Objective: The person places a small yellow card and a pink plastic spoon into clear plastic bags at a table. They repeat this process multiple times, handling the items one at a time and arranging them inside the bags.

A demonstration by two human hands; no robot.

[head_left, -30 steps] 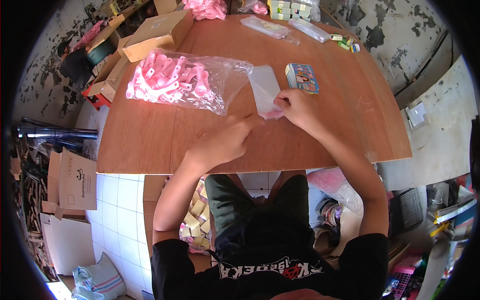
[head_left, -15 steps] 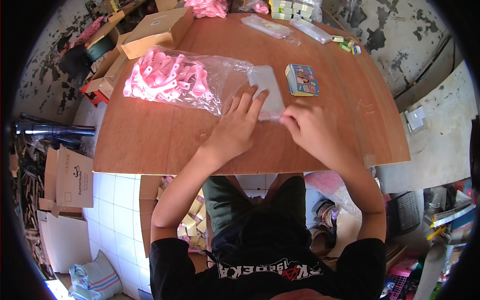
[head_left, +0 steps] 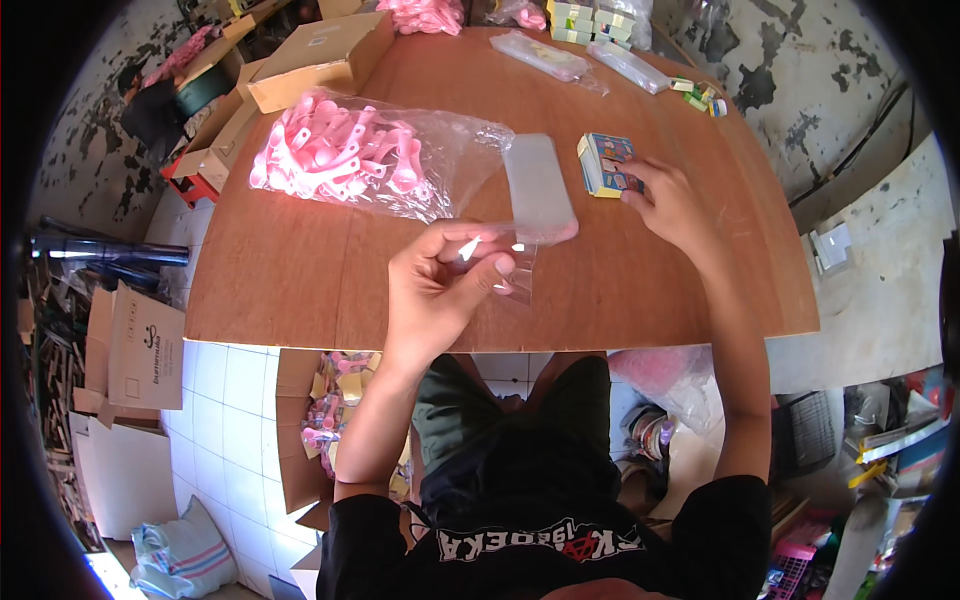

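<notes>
Clear plastic bag (head_left: 517,278) pinched between thumb and fingers of left hand (head_left: 440,285), above wooden table (head_left: 640,300), near the flat pile of clear sleeves (head_left: 540,185). Right hand (head_left: 660,200), well apart from left, has fingertips at the right edge of the printed card stack (head_left: 603,165); can't tell if a card is gripped. Probably best: light thumb pressure, film uncreased, fingertips separating single cards by the edge.

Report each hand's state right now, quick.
Left hand: closed, holding a small clear plastic bag.
Right hand: fingers at the card stack; whether they grip it cannot be told.
</notes>
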